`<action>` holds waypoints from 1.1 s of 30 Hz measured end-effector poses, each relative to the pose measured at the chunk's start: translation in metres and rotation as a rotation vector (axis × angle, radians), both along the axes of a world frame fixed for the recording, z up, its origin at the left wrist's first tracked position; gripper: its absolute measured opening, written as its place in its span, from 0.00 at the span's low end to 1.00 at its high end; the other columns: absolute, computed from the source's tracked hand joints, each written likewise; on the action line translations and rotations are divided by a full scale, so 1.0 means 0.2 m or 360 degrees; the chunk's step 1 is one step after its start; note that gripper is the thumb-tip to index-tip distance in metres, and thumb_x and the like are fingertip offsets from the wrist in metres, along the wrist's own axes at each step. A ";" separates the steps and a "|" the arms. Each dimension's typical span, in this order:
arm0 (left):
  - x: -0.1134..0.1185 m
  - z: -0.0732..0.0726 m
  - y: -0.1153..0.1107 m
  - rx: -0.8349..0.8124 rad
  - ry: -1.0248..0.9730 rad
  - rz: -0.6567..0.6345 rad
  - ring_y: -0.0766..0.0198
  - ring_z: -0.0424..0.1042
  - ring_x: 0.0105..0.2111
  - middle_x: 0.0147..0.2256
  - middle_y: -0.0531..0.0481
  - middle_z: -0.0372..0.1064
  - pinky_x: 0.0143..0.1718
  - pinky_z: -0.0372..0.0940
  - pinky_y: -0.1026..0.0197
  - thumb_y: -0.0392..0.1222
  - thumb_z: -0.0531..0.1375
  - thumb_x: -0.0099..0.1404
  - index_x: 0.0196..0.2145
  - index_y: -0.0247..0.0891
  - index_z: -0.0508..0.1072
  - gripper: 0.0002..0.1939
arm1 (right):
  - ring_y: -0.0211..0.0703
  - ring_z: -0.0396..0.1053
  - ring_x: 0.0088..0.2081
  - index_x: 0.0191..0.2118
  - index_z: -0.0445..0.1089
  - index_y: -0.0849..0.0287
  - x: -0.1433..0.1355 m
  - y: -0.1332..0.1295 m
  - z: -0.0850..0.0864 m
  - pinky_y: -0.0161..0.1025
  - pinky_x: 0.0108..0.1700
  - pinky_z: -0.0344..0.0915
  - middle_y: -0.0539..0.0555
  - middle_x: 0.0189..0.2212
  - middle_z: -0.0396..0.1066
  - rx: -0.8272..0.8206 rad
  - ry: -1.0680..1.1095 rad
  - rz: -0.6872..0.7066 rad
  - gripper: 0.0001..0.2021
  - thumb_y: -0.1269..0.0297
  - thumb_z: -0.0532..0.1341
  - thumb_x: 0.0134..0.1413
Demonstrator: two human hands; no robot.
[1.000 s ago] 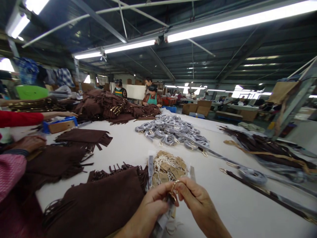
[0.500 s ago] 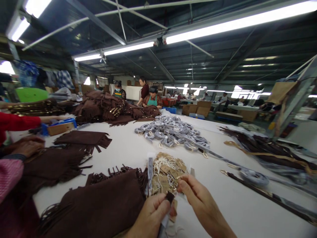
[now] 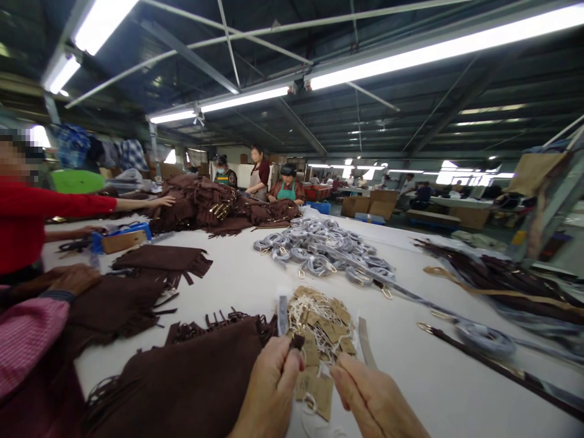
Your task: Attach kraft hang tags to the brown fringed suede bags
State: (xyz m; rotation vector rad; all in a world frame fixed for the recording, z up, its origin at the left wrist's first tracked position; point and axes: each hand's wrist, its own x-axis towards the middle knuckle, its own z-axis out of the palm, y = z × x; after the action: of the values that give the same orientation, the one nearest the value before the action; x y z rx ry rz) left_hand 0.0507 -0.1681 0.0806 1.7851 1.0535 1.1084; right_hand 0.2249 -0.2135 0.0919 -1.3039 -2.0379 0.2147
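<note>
Between its thumb and fingers, my left hand [image 3: 270, 380] pinches the end of a dark brown strap [image 3: 297, 341], beside the fringed brown bag [image 3: 191, 371]. My right hand [image 3: 371, 389] is closed, fingertips at a white string over the tags; what it holds is too small to make out. A cardboard tag [image 3: 316, 392] with a white string lies between my hands. Behind it is a heap of tan tags [image 3: 333, 316] with white strings.
Wrapped grey strap coils [image 3: 319, 243] with gold clips lie on the white table [image 3: 237, 267]. Dark straps [image 3: 497, 359] stretch along the right. Brown bags [image 3: 196, 198] are heaped at the back left. At left, one person's hand [image 3: 75, 280] rests on a bag; a red sleeve [image 3: 59, 204] reaches over.
My hands have moved apart a little, the left one shifting left and the right one lower. A tag now shows between them. The red-sleeved arm has reached out to the bag heap.
</note>
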 end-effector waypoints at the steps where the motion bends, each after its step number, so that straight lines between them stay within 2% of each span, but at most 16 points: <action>1: 0.00 0.00 0.00 0.0005 0.0015 0.0007 0.61 0.63 0.32 0.29 0.51 0.63 0.35 0.56 0.62 0.45 0.46 0.66 0.25 0.40 0.62 0.14 | 0.36 0.66 0.23 0.29 0.60 0.54 0.01 0.01 -0.01 0.31 0.26 0.59 0.46 0.22 0.67 -0.0006 -0.0052 0.0016 0.18 0.58 0.44 0.70; 6: 0.00 0.00 0.00 0.0041 0.0085 0.0056 0.59 0.64 0.33 0.29 0.49 0.64 0.36 0.55 0.60 0.46 0.45 0.67 0.25 0.40 0.62 0.15 | 0.36 0.67 0.23 0.29 0.60 0.54 0.03 0.04 -0.08 0.32 0.26 0.60 0.46 0.22 0.69 -0.0009 -0.0236 0.0039 0.18 0.61 0.43 0.70; 11: 0.01 -0.01 0.01 0.0085 0.0145 0.0093 0.59 0.65 0.33 0.30 0.49 0.64 0.36 0.57 0.59 0.44 0.45 0.67 0.26 0.40 0.62 0.14 | 0.38 0.72 0.25 0.30 0.63 0.54 0.02 0.06 -0.12 0.34 0.27 0.61 0.48 0.25 0.73 0.0058 -0.0361 0.0008 0.19 0.61 0.41 0.70; 16: 0.01 -0.05 0.00 0.0334 0.0306 0.0100 0.58 0.66 0.33 0.30 0.47 0.66 0.36 0.59 0.57 0.42 0.45 0.68 0.26 0.39 0.63 0.14 | 0.40 0.72 0.23 0.30 0.65 0.55 0.00 0.06 -0.13 0.36 0.25 0.61 0.49 0.24 0.73 0.0106 -0.0452 -0.0012 0.22 0.61 0.39 0.70; 19: 0.02 -0.09 -0.01 0.0531 0.0385 -0.0038 0.56 0.67 0.36 0.32 0.44 0.69 0.41 0.61 0.55 0.39 0.46 0.68 0.30 0.38 0.67 0.13 | 0.40 0.73 0.26 0.31 0.66 0.55 -0.01 0.06 -0.12 0.34 0.27 0.62 0.50 0.25 0.75 0.0047 -0.0407 -0.0003 0.21 0.63 0.40 0.69; 22: 0.02 -0.13 -0.03 0.0589 0.0319 -0.0243 0.56 0.69 0.41 0.39 0.41 0.72 0.50 0.60 0.51 0.37 0.47 0.68 0.39 0.38 0.71 0.13 | 0.40 0.74 0.30 0.35 0.69 0.56 -0.01 0.05 -0.11 0.33 0.32 0.65 0.52 0.30 0.77 -0.0080 -0.0311 0.0031 0.18 0.65 0.42 0.67; 25: 0.01 -0.11 -0.05 0.0429 0.0155 -0.0319 0.55 0.69 0.46 0.44 0.41 0.72 0.56 0.57 0.50 0.37 0.50 0.66 0.47 0.39 0.71 0.14 | 0.41 0.74 0.32 0.36 0.70 0.55 -0.01 0.06 -0.12 0.33 0.34 0.65 0.52 0.31 0.77 -0.0157 -0.0278 0.0000 0.16 0.65 0.45 0.66; 27: 0.01 -0.08 -0.06 0.0226 0.0018 -0.0376 0.55 0.68 0.47 0.45 0.42 0.72 0.55 0.58 0.52 0.39 0.52 0.66 0.46 0.39 0.72 0.14 | 0.42 0.74 0.31 0.35 0.70 0.55 -0.01 0.06 -0.13 0.33 0.33 0.65 0.52 0.30 0.77 -0.0183 -0.0264 -0.0024 0.15 0.64 0.46 0.66; 29: 0.02 -0.04 -0.06 -0.0003 -0.0152 -0.0407 0.56 0.68 0.44 0.42 0.43 0.72 0.50 0.61 0.56 0.45 0.52 0.67 0.41 0.38 0.74 0.14 | 0.42 0.74 0.31 0.34 0.70 0.55 -0.01 0.06 -0.13 0.33 0.32 0.64 0.52 0.29 0.77 -0.0202 -0.0249 -0.0036 0.15 0.64 0.47 0.65; 31: 0.04 -0.02 -0.05 -0.0204 -0.0325 -0.0352 0.58 0.68 0.38 0.35 0.45 0.71 0.42 0.62 0.60 0.50 0.52 0.67 0.33 0.36 0.73 0.17 | 0.42 0.74 0.31 0.34 0.69 0.55 -0.02 0.05 -0.13 0.34 0.32 0.63 0.51 0.29 0.76 -0.0231 -0.0261 -0.0024 0.15 0.64 0.47 0.65; 33: 0.06 -0.02 -0.02 -0.0329 -0.0455 -0.0268 0.63 0.65 0.30 0.26 0.50 0.66 0.35 0.60 0.63 0.51 0.55 0.63 0.26 0.35 0.70 0.17 | 0.42 0.73 0.30 0.34 0.68 0.55 -0.02 0.04 -0.11 0.34 0.31 0.62 0.51 0.29 0.76 -0.0265 -0.0300 -0.0016 0.15 0.65 0.47 0.66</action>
State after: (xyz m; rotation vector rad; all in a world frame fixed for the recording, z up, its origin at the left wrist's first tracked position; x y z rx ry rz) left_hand 0.0632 -0.1714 0.0775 1.4722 0.7996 1.0713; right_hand 0.2201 -0.2049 0.0693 -1.4848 -2.2096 0.2710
